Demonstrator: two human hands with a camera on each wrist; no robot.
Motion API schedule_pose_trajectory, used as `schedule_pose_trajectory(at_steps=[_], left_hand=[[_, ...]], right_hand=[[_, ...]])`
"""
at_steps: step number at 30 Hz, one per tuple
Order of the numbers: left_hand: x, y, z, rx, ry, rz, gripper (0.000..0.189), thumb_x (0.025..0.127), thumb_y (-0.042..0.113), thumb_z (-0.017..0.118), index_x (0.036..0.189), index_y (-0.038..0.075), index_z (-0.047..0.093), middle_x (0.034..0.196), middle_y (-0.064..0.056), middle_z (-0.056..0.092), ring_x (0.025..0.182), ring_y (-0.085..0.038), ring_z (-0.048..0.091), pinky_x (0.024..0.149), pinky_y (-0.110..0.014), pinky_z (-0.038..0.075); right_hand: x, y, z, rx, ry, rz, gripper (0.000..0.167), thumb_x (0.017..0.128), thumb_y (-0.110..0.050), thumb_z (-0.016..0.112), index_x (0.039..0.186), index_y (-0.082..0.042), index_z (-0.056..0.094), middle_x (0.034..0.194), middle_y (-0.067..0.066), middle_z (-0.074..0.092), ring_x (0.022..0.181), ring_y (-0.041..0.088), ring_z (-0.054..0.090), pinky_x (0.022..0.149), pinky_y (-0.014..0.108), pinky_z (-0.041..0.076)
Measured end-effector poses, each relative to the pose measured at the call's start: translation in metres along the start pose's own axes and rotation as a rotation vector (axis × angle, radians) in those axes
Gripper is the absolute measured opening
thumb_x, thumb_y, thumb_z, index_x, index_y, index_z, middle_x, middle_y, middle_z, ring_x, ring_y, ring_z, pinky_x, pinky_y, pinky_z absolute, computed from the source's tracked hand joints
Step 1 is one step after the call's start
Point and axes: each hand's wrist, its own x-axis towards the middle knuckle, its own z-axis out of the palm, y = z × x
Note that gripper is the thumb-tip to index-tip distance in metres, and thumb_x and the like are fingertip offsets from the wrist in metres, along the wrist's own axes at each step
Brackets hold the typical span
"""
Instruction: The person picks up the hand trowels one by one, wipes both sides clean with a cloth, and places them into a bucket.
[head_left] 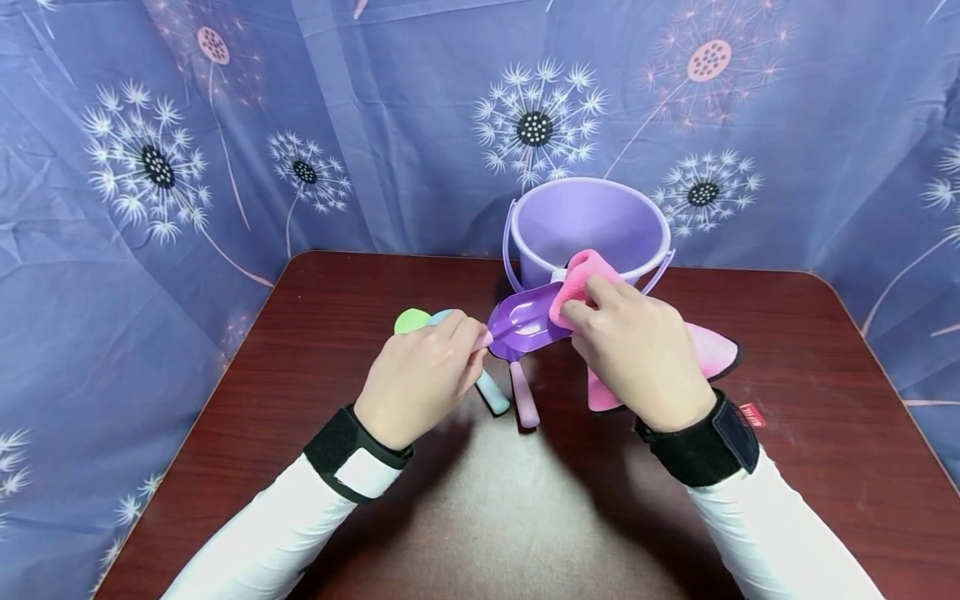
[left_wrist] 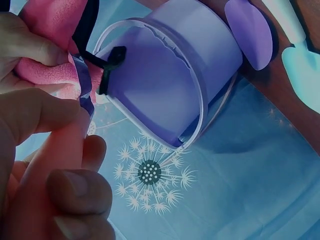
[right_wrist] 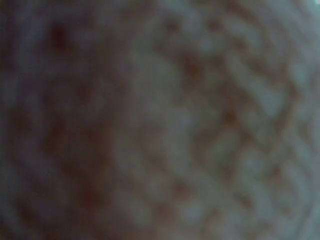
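The left hand (head_left: 423, 375) grips a purple scoop (head_left: 528, 321) by its handle (left_wrist: 65, 145), just in front of the bucket (head_left: 585, 221); the right hand (head_left: 645, 354) pinches a pink cloth (head_left: 587, 279) against the scoop's tip. A hard tug on the cloth could twist the scoop loose, or a wide swing might knock the bucket. The table (head_left: 487, 517) is dark reddish wood, catching glare in front; blue dandelion-print curtain (head_left: 420, 125) hangs behind.
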Motion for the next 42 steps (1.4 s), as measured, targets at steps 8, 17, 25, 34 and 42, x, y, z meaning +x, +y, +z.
schedule_pose_trajectory(at_steps=[8, 17, 25, 34, 42], left_hand=[[0.002, 0.001, 0.002, 0.002, -0.01, 0.005, 0.016, 0.101, 0.018, 0.069, 0.092, 0.006, 0.063, 0.076, -0.004, 0.052, 0.052, -0.015, 0.045, 0.044, -0.033, 0.046], [0.005, 0.006, 0.006, 0.025, -0.061, 0.013, 0.018, 0.104, 0.017, 0.062, 0.09, 0.006, 0.059, 0.075, -0.004, 0.049, 0.053, -0.015, 0.045, 0.043, -0.032, 0.043], [0.005, 0.009, 0.005, 0.001, -0.073, 0.023, 0.016, 0.1, 0.017, 0.069, 0.091, 0.006, 0.061, 0.074, -0.005, 0.051, 0.051, -0.015, 0.048, 0.043, -0.032, 0.046], [0.003, 0.009, 0.005, 0.026, -0.057, 0.023, 0.02, 0.101, 0.018, 0.068, 0.088, 0.007, 0.059, 0.072, -0.004, 0.049, 0.05, -0.015, 0.044, 0.042, -0.031, 0.043], [0.0, 0.004, 0.001, 0.006, -0.022, 0.01, 0.018, 0.101, 0.019, 0.07, 0.09, 0.006, 0.062, 0.073, -0.003, 0.049, 0.049, -0.013, 0.042, 0.042, -0.031, 0.044]], right_hand=[[0.0, -0.004, 0.002, -0.018, -0.017, -0.028, 0.018, 0.086, 0.005, 0.072, 0.082, -0.012, 0.07, 0.085, 0.008, 0.051, 0.073, 0.03, 0.055, 0.04, 0.039, 0.039], [0.007, -0.026, 0.012, -0.052, -0.057, -0.142, 0.017, 0.087, 0.006, 0.073, 0.081, -0.009, 0.068, 0.082, 0.01, 0.053, 0.064, 0.027, 0.048, 0.047, 0.038, 0.046], [0.012, -0.035, 0.017, 0.0, 0.025, -0.088, 0.012, 0.09, 0.004, 0.069, 0.083, -0.006, 0.068, 0.08, 0.01, 0.051, 0.06, 0.026, 0.047, 0.043, 0.036, 0.04], [0.012, -0.027, 0.016, -0.01, 0.075, 0.008, 0.01, 0.087, 0.003, 0.071, 0.092, -0.006, 0.073, 0.085, 0.012, 0.055, 0.067, 0.031, 0.056, 0.04, 0.043, 0.044], [0.008, -0.006, 0.009, -0.003, 0.098, 0.077, 0.013, 0.09, -0.005, 0.078, 0.102, -0.012, 0.078, 0.094, 0.012, 0.061, 0.07, 0.035, 0.064, 0.044, 0.048, 0.048]])
